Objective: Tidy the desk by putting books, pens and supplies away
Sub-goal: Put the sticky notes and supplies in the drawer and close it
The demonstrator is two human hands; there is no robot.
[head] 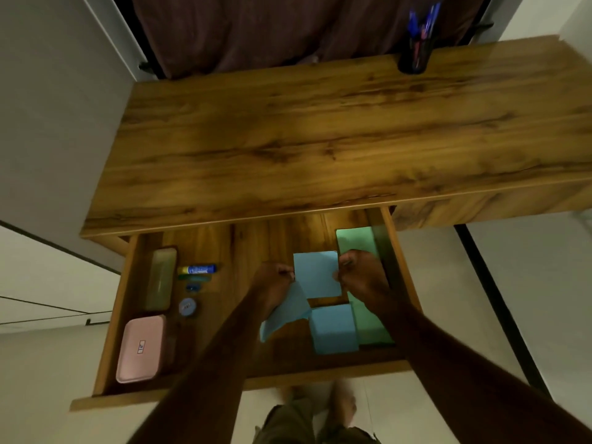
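The desk drawer (105,331) stands pulled out below the wooden desktop (320,139). Over its right half, my left hand (272,286) and my right hand (362,277) pinch the two sides of a blue paper sheet (317,274). A second blue sheet (282,312) hangs curled below my left hand. Another blue sheet (333,328) lies flat in the drawer on green paper (371,325). In the drawer's left part lie a pink case (141,347), a green case (160,277), a glue stick (198,269) and a small round tin (188,306).
A black pen holder (415,56) with several blue pens stands at the desk's far right corner. A dark curtain (272,27) hangs behind the desk. White walls flank the desk on both sides. My legs and feet (320,411) are below the drawer front.
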